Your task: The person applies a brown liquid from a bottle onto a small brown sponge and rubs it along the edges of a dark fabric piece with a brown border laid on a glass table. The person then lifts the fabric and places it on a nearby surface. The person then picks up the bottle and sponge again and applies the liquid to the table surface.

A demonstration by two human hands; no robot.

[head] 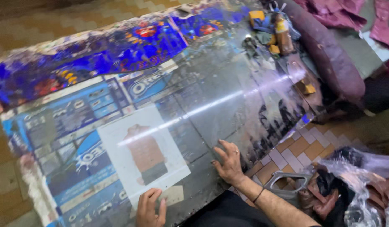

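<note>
Item: white sheet point(144, 151) printed with a picture of a red vest, lying flat on a low table point(228, 90) under a clear glossy cover, near the edge closest to you. Your left hand point(151, 208) rests on the sheet's lower edge, fingers spread, clamped on nothing. Your right hand point(229, 164) lies flat just beside the sheet, fingers apart, holding nothing. Far corner: bottle point(282, 35) amid clutter. Right: crumpled plastic bag point(362, 176) on the tiled floor.

White sheet point(143, 153) (brown vest picture), blue-printed tabletop point(68, 122)
</note>
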